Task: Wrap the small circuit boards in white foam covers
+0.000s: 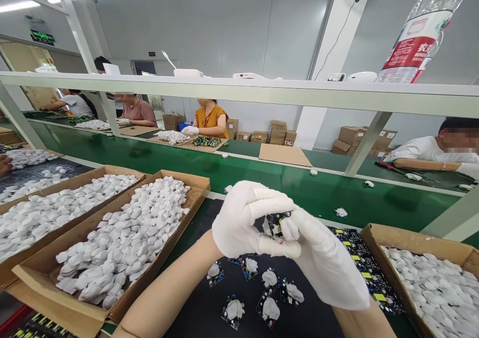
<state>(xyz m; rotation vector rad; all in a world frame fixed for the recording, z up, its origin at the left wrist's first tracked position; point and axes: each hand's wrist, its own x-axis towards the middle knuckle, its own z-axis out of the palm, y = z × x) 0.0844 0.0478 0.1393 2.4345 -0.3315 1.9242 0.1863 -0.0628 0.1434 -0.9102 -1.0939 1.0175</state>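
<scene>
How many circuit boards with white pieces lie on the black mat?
6 circuit boards visible: two in front, two centre right, two back left; the left hand may hide more.

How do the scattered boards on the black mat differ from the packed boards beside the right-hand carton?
The scattered boards carry white lumps; the packed boards show yellow parts and no visible lumps. The scattered boards lie loose, the packed boards in close rows. Both are dark.

the black tabletop (198, 310) bears at least 6 loose circuit boards (232, 312) topped with white lumps (269, 278); rightward, close-set boards with yellow parts (352, 253) lie beside a cardboard box (430, 240).
</scene>
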